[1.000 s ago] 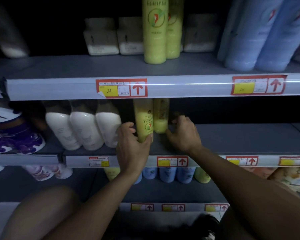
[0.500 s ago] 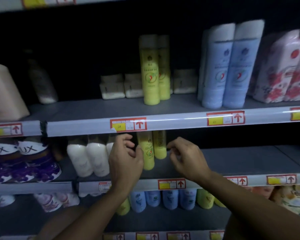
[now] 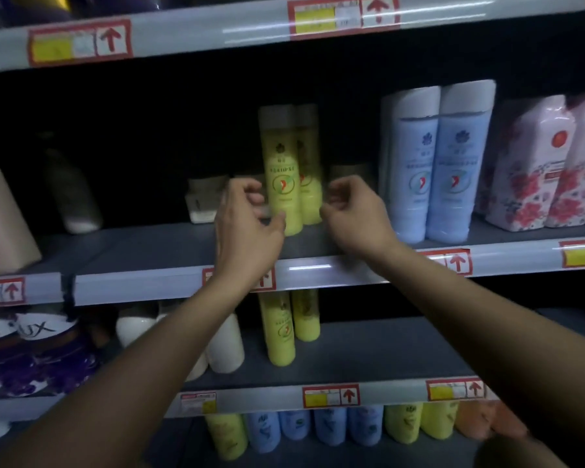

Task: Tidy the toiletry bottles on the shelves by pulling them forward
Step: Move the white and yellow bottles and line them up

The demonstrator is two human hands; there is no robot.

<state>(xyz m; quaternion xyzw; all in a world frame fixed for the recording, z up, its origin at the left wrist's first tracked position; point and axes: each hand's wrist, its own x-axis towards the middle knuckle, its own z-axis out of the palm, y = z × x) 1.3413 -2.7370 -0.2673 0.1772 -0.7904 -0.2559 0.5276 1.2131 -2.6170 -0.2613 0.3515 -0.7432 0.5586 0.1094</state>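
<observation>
Yellow bottles, middle shelf: two tall yellow bottles (image 3: 283,179) with grey caps stand upright one behind the other, set back from the front lip of the grey middle shelf (image 3: 169,255).
Left hand: left hand (image 3: 247,228) is raised just left of the front yellow bottle, fingers curled and thumb tip close to the bottle's lower part; it holds nothing, and whether the thumb touches the bottle I cannot tell.
Right hand: right hand (image 3: 353,214) is raised just right of the pair, fingers loosely curled inward, gripping nothing.
Small pale jars: low pale jars (image 3: 205,201) sit deep on the same shelf behind the hands, partly hidden.
Blue bottles: two light-blue bottles (image 3: 443,163) with white caps stand upright side by side right of the yellow pair, nearer the shelf edge.
Floral packs: pink floral packs (image 3: 547,170) stand at the far right of that shelf.
Shelf below: two more yellow bottles (image 3: 282,329) stand on the lower shelf (image 3: 385,349), white bottles (image 3: 225,346) to their left, purple packs (image 3: 31,352) further left.
Bottom row: yellow, blue and orange bottles (image 3: 331,430) line up under the lower shelf.
Price tags: red-bordered price tags (image 3: 331,395) with arrows run along the shelf edges.
</observation>
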